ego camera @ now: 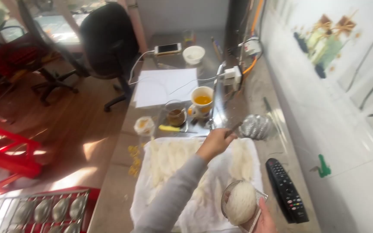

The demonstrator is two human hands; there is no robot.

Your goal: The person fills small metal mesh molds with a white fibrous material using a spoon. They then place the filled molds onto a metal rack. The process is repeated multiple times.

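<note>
left hand [216,142] stretched forward over the white cloth [152,203], fingers closed around the thin handle of a metal mesh strainer [255,126]; the strainer head sits past the far right corner of the cloth, low over the surface [117,172]. right hand [265,219] at the bottom edge of view, only partly seen; fingers grip the rim of a second, round mesh strainer [232,194] that carries a white fibrous mound [241,202], held over the near right part of the cloth.

pale fibrous pieces [169,157] lie spread across the cloth in rough rows. black remote control [286,190] just beside the cloth on the right. beyond the cloth: a cup of orange liquid [202,100], a glass with brown contents [176,114], a small tub [144,125], sheets of paper [165,86], a white bowl [194,54], a phone [168,48]. rack of oval metal moulds [44,211] low left, red stool [5,155] on the floor.

judgement: the step looks like handling the two strainers together, one fetched or parked at arm's length while the other holds the mound. next move would call for a steady, level right hand so the mound stays in its mesh, and bringing the far strainer back without dragging it across the laid-out pieces.
</note>
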